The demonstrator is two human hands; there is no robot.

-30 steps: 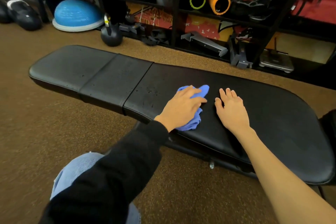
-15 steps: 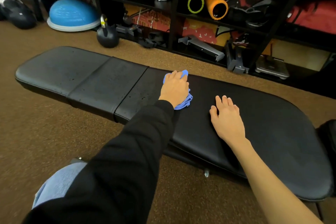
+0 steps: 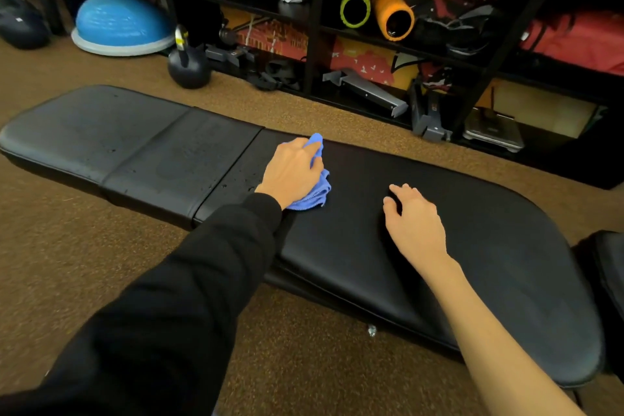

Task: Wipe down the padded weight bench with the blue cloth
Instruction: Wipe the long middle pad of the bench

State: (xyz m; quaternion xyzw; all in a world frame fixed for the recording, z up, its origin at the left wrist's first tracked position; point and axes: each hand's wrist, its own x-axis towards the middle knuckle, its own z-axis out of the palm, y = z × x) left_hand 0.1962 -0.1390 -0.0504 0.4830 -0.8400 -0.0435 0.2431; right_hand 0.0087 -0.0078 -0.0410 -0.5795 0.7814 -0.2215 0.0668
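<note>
Head view: the left hand point(image 3: 291, 174) grasps the bunched blue cloth point(image 3: 312, 197) and presses it on the padded weight bench point(image 3: 489, 240), at the far edge of its long pad. The right hand point(image 3: 417, 228) rests there too, released, fingers loose, apart from the cloth.

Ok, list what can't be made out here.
Head view:
1. Blue cloth: mostly covered by the left hand.
2. Bench legs: hidden under the padded bench.
3. Pad at far right: cut off by the frame edge.
4. Shelf clutter: too dark and blurred to name.
</note>
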